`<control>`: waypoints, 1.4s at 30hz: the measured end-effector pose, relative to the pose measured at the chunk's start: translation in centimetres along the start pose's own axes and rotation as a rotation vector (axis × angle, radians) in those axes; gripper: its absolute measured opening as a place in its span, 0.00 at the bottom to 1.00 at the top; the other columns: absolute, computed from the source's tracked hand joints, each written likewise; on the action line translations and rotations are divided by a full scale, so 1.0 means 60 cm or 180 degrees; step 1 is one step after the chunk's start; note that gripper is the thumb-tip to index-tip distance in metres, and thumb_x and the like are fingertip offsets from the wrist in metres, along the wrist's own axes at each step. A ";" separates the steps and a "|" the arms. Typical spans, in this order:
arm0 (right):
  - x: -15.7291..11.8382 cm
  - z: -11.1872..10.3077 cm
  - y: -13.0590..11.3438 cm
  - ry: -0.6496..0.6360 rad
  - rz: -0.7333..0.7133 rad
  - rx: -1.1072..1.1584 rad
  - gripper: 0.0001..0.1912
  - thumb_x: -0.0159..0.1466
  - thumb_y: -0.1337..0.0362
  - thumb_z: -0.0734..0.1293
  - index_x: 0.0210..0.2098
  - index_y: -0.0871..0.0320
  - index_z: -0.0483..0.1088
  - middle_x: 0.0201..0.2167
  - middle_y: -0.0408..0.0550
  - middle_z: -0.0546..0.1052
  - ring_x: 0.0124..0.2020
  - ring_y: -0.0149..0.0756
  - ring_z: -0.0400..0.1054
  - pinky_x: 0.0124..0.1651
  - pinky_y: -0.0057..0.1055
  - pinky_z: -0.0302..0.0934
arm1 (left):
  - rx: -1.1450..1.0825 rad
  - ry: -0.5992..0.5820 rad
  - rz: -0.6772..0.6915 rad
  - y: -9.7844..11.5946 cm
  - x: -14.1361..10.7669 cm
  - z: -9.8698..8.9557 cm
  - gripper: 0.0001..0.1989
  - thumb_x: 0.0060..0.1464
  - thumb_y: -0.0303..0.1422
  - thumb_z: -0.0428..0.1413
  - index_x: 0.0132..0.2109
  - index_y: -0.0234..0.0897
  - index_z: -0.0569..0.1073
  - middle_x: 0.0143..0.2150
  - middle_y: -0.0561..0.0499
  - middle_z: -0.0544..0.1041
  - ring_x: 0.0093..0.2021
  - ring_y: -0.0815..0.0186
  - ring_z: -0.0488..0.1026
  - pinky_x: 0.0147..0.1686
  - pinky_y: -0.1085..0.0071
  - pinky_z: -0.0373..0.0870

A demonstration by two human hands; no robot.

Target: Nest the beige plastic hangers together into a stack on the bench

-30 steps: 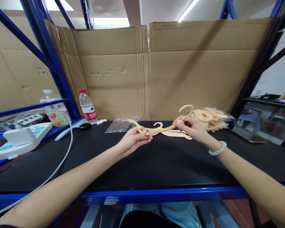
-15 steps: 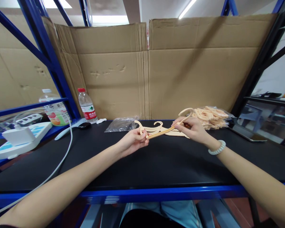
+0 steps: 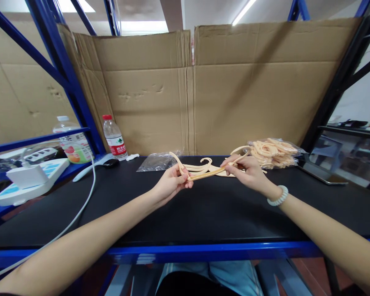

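Two tall cardboard panels [image 3: 271,86] fill the upper middle of the frame, side by side with a narrow gap between them at the top. Below them the black bench [image 3: 209,222] spans the lower half, edged in blue at the front. A blue metal post [image 3: 69,86] slants down the upper left.

From the lower corners my forearms reach to the centre. A clear bag of hangers [image 3: 273,152] lies at centre right, just behind my right hand [image 3: 249,173], and a white power strip [image 3: 54,172] sits at the far left.

At the centre of the frame I have one thin beige hanger [image 3: 206,174] raised in front of me. The fingers of my left hand [image 3: 168,184] pinch one end, where a curved piece sticks up, and those of my right grip the other, near its hook. More loose hangers [image 3: 197,168] lie on the bench directly behind it.

The red-capped bottle [image 3: 115,142] stands left of centre against the cardboard, with a crumpled clear plastic wrapper [image 3: 156,162] to its right. Smallest, a pale coiled band [image 3: 278,196] circles my right wrist.
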State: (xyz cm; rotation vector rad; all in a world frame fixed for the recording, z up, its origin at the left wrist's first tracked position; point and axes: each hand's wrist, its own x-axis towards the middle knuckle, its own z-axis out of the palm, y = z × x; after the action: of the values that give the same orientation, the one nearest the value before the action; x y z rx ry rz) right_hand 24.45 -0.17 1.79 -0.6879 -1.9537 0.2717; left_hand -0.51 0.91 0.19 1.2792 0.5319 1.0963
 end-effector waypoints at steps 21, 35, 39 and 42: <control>-0.003 0.038 -0.002 0.0852 0.0682 0.0691 0.09 0.63 0.60 0.65 0.36 0.57 0.61 0.23 0.40 0.69 0.25 0.29 0.67 0.26 0.26 0.60 | -0.0179 0.1025 0.0261 0.003 0.004 0.011 0.08 0.50 0.19 0.56 0.30 0.33 0.65 0.27 0.52 0.75 0.26 0.73 0.74 0.30 0.79 0.72; 0.000 0.044 0.044 0.0224 0.1456 0.0388 0.15 0.53 0.58 0.69 0.35 0.57 0.61 0.23 0.41 0.71 0.25 0.34 0.68 0.30 0.31 0.64 | 0.4246 -0.1995 0.1590 -0.006 -0.045 0.038 0.09 0.57 0.28 0.50 0.44 0.36 0.72 0.48 0.44 0.74 0.50 0.59 0.69 0.51 0.63 0.64; -0.011 0.055 0.056 -0.0126 0.1460 0.0165 0.20 0.55 0.60 0.67 0.44 0.57 0.59 0.22 0.38 0.72 0.24 0.33 0.68 0.29 0.29 0.62 | 0.4503 -0.1899 0.1668 -0.006 -0.037 0.028 0.11 0.61 0.28 0.46 0.46 0.37 0.71 0.46 0.46 0.74 0.48 0.60 0.69 0.51 0.63 0.64; -0.017 0.061 0.068 -0.0295 0.1386 0.0102 0.26 0.57 0.62 0.66 0.51 0.59 0.55 0.22 0.37 0.71 0.25 0.32 0.68 0.30 0.29 0.62 | 0.4573 -0.1791 0.1607 -0.006 -0.035 0.027 0.12 0.62 0.29 0.44 0.48 0.36 0.71 0.44 0.45 0.75 0.46 0.61 0.71 0.48 0.64 0.66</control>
State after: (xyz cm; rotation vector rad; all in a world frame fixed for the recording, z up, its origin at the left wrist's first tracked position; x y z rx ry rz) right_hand 23.01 2.94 -2.57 -1.0941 -1.8649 0.6082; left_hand 0.07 -1.65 -0.22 2.9812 0.5628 0.5656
